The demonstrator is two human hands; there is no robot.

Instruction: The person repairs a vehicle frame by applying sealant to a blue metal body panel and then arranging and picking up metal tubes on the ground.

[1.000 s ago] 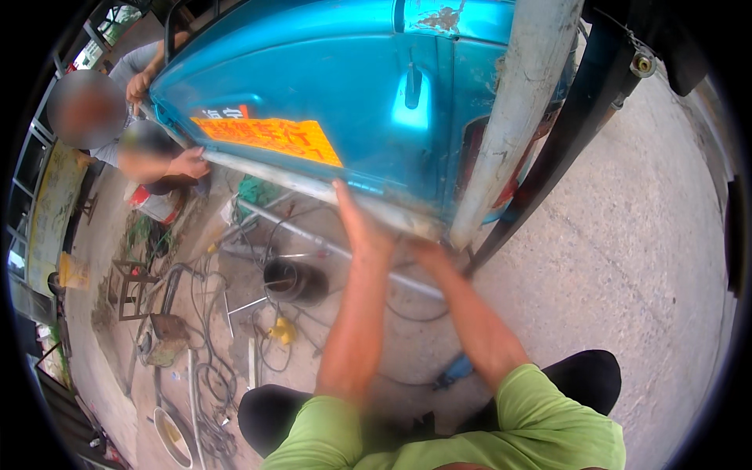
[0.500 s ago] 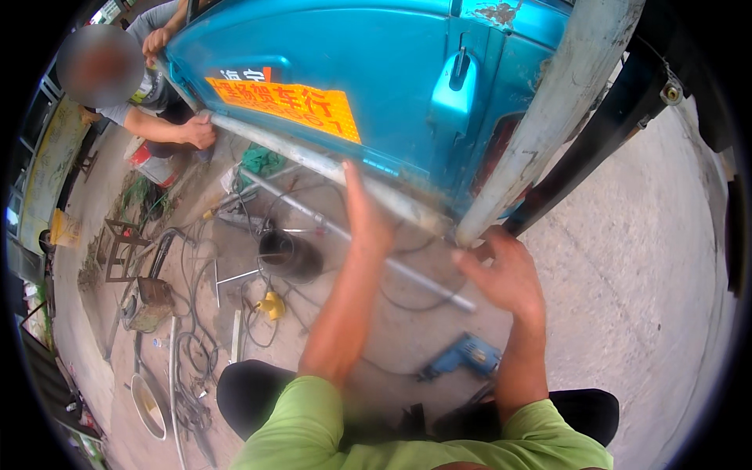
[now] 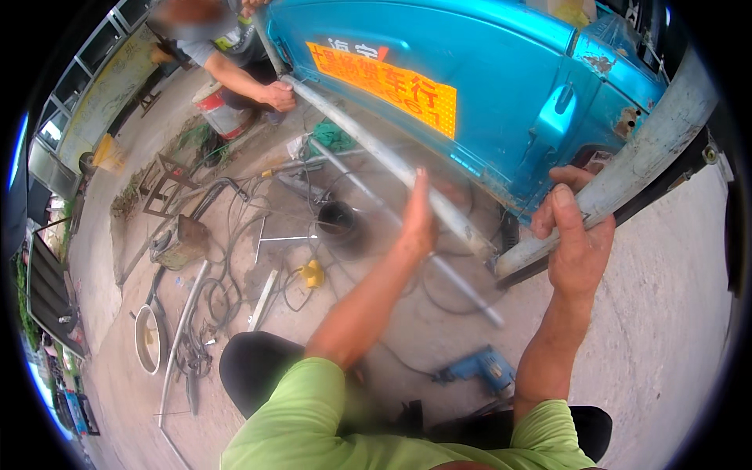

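Note:
A long grey metal pipe [image 3: 364, 137] runs slantwise along the bottom of a blue vehicle panel [image 3: 486, 70]. My left hand [image 3: 419, 223] is closed round this pipe near its lower right part, with the thumb in front and blurred fingers behind. At its right end the pipe meets a thicker, worn grey post [image 3: 666, 129] that slants up to the right. My right hand [image 3: 578, 239] is wrapped round the lower part of that post, fingertips showing on its far side. A co-worker's hand [image 3: 278, 95] grips the pipe's far left end.
A blue power drill [image 3: 479, 368] lies on the ground before my knees. Another thin metal tube [image 3: 392, 215] lies beneath my left arm. Farther left are a dark round container [image 3: 338, 223], a yellow plug-like piece [image 3: 312, 273], tangled cables, a pale basin [image 3: 148, 338] and a red-and-white bucket [image 3: 219, 110].
My right hand has moved from beside the post's lower end to a grip higher on it. My left hand stays at the pipe. The whole view has shifted and tilted.

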